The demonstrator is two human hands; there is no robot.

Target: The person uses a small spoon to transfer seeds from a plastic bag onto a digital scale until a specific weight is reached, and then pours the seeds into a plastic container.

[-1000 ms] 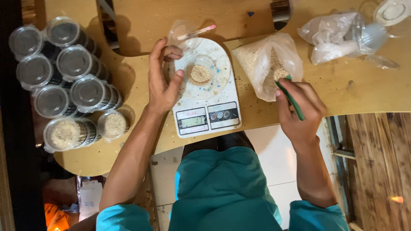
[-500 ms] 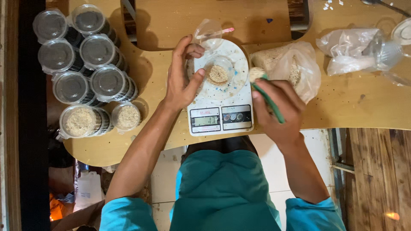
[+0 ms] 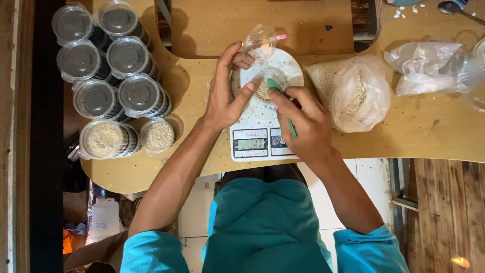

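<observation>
A white digital kitchen scale [image 3: 260, 140] sits on the wooden table. On its round plate stands a small clear cup [image 3: 261, 90] partly filled with pale grain. My left hand [image 3: 227, 93] curls around the cup's left side, thumb at its rim, and also pinches a clear lid [image 3: 259, 43] up at the fingertips. My right hand [image 3: 303, 124] holds a green spoon [image 3: 283, 103] whose tip is over the cup's mouth. An open plastic bag of the same grain [image 3: 351, 93] lies just right of the scale.
Stacks of clear lidded cups [image 3: 108, 60] stand at the left, two front ones [image 3: 124, 136] filled with grain. A crumpled plastic bag [image 3: 429, 68] and a metal spoon [image 3: 457, 10] lie at the far right. The table edge curves near my body.
My right hand carried the green spoon left from the grain bag to the cup on the scale. My left hand stayed at the cup, holding the lid.
</observation>
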